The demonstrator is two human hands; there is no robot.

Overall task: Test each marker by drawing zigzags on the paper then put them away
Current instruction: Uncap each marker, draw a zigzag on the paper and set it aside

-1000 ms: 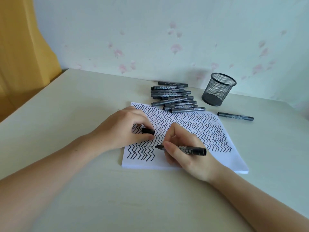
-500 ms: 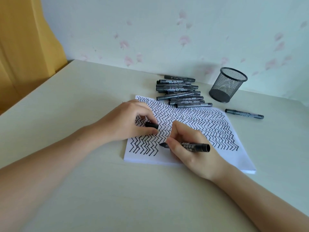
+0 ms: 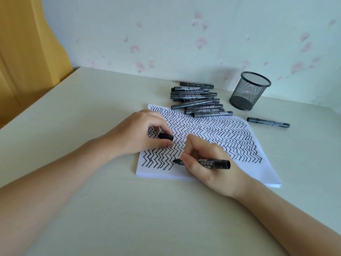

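1. The paper (image 3: 249, 145) lies flat on the tabletop (image 3: 92, 108) and is nearly covered with black zigzag rows — only a bare strip along its near edge and near right corner is left. That much ink suggests many markers have already had their test.

2. The right hand (image 3: 208, 167) has its grip closed around an uncapped marker (image 3: 212, 163), fingers curled on the barrel, tip at the lower end of a zigzag column near the paper's near edge. This marker looks to be mid-test.

3. The left hand (image 3: 140, 133) rests on the left part of the paper, and its grip pinches a small black cap (image 3: 166, 136) between thumb and fingers — most likely the cap of the marker in use.

4. A pile of capped markers (image 3: 199, 100) lies at the far edge of the paper, some overlapping it. Whether these are tested or still waiting cannot be told.

5. One more capped marker, the lone marker (image 3: 268, 122), lies on the tabletop to the right of the paper, apart from the pile.

6. The mesh pen cup (image 3: 250, 89) stands behind it near the wall, and no marker shows inside it. So the putting-away appears not yet begun: capping this marker and stowing everything are left.
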